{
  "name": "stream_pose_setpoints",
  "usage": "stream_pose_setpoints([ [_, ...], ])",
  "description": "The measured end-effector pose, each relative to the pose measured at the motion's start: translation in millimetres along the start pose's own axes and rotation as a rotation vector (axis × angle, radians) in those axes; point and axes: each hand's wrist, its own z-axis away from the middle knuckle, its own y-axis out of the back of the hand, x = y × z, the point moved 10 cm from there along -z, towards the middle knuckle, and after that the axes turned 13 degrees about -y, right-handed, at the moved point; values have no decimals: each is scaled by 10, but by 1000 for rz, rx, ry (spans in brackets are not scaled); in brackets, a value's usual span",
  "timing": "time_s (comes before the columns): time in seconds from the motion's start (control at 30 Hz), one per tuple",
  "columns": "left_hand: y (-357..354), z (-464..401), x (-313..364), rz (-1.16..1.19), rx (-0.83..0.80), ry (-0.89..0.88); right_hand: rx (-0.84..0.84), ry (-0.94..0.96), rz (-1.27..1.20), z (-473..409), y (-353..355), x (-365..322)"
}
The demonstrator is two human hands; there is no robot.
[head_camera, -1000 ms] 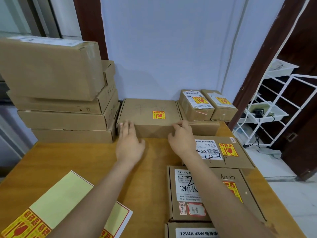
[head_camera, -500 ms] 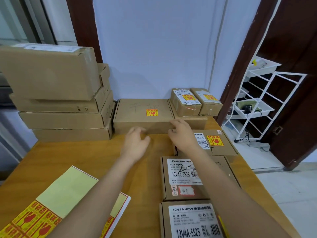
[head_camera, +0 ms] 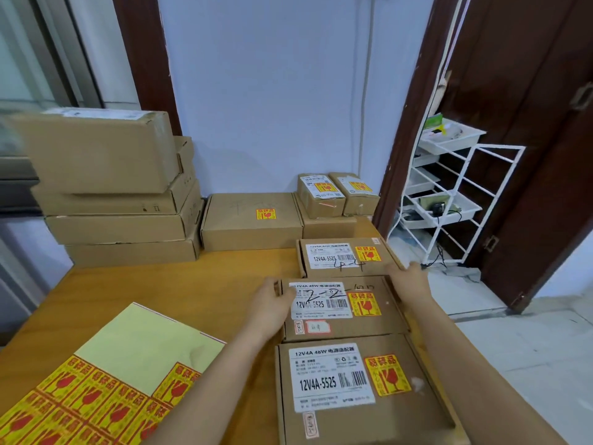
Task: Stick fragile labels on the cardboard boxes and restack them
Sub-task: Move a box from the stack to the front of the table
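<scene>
Indoors – wooden table [head_camera: 179,284], blue wall [head_camera: 266,91], white rack [head_camera: 449,200]

I count four big cardboard boxes [head_camera: 109,216] stacked at my left, three labelled adapter boxes [head_camera: 345,311] in a row before me, two small parcels [head_camera: 337,194] behind, and one sticker sheet [head_camera: 106,390].

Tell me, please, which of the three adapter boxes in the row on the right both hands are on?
The middle box, marked 2-2. The left hand is at its left edge, the right hand at its far right corner; the other two go untouched.
</scene>
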Motion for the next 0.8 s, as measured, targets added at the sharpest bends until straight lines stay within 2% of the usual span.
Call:
stream_pose_setpoints([
  [0.13, -89, 51, 53, 135, 7, 62, -173, -32, -140, 27, -138, 48],
  [0.3, -130, 78, 95, 248, 76, 83, -198, -51, -47, 64, -245, 35],
  [0.47, -134, 104, 63, 308, 79, 122, -230, -50, -135, 60, -260, 49],
  [0.53, -126, 90, 45, 245, 63, 114, -235, -47, -143, 49, -260, 23],
  [0.67, -12, 30, 169, -156, 57, -20, -111, 46, 83, 44, -164, -219],
  [0.73, -42, 29, 149, -203, 4, -3, -138, 52, 98, 36, -198, -298],
  [0.8, -116, 59, 71, -156, -80, 72, -206, 21, 73, -22, -295, -272],
])
